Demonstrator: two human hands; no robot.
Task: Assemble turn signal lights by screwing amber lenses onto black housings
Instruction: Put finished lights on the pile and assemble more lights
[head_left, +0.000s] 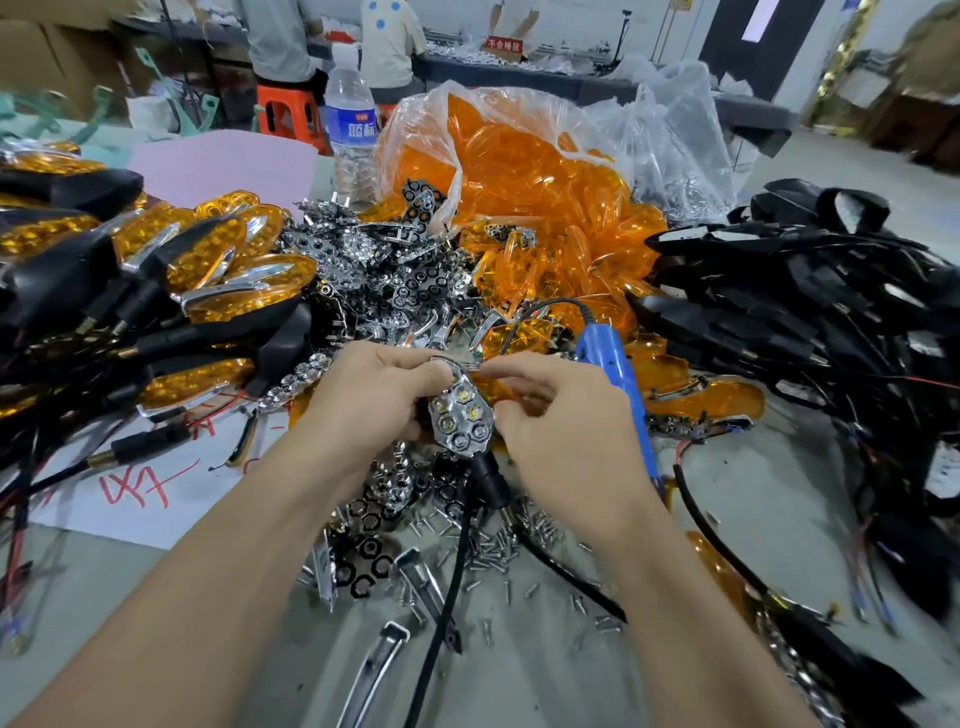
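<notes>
Here, just left of the blue screwdriver (618, 395), the left hand (374, 400) grips a chrome-faced housing (460, 415) and the right hand (561, 441) pinches its top edge; behind the screwdriver lie amber lenses (519, 166) and a bottle (350, 130) labelled 蓝标.

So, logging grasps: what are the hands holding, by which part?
Both hold the chrome reflector unit: left hand grips its left edge, right hand pinches its upper right edge.

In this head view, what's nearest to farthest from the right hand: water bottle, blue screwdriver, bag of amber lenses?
1. Blue screwdriver, beside the right hand.
2. Bag of amber lenses, behind, centre.
3. Water bottle, far back left.
</notes>
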